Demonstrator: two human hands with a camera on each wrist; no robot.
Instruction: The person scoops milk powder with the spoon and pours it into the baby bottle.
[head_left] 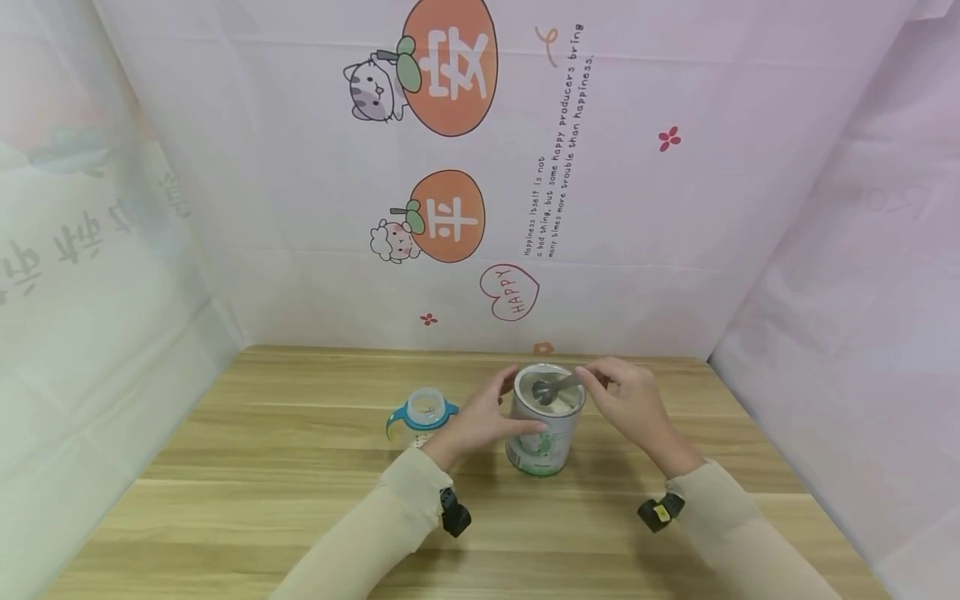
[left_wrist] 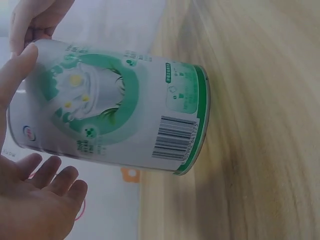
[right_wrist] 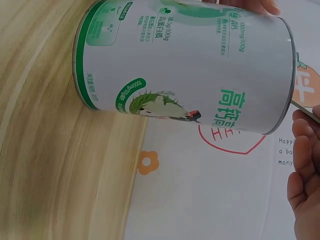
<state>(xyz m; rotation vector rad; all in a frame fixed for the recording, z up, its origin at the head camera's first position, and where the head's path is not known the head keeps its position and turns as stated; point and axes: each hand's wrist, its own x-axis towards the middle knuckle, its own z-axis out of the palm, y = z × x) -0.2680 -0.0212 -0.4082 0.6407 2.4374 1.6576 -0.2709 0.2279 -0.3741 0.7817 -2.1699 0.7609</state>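
Observation:
A white and green milk powder can [head_left: 542,442] stands upright and uncovered on the table, with pale powder visible inside. My left hand [head_left: 487,417] holds its left side, thumb across the front and fingers towards the back; in the left wrist view the fingers [left_wrist: 55,175] look spread and loosely bent. My right hand [head_left: 626,400] pinches the handle of a metal spoon [head_left: 555,387] whose bowl is inside the can's mouth. In the right wrist view only a bit of the handle [right_wrist: 305,111] shows. Left of the can is a clear baby bottle [head_left: 426,407] with a blue handled collar, partly hidden by my left wrist.
The wooden table [head_left: 247,467] ends at a white printed cloth [head_left: 315,208] behind, with more cloth hanging at the left and right sides. Each wrist wears a small black camera, such as the one [head_left: 453,512] on the left.

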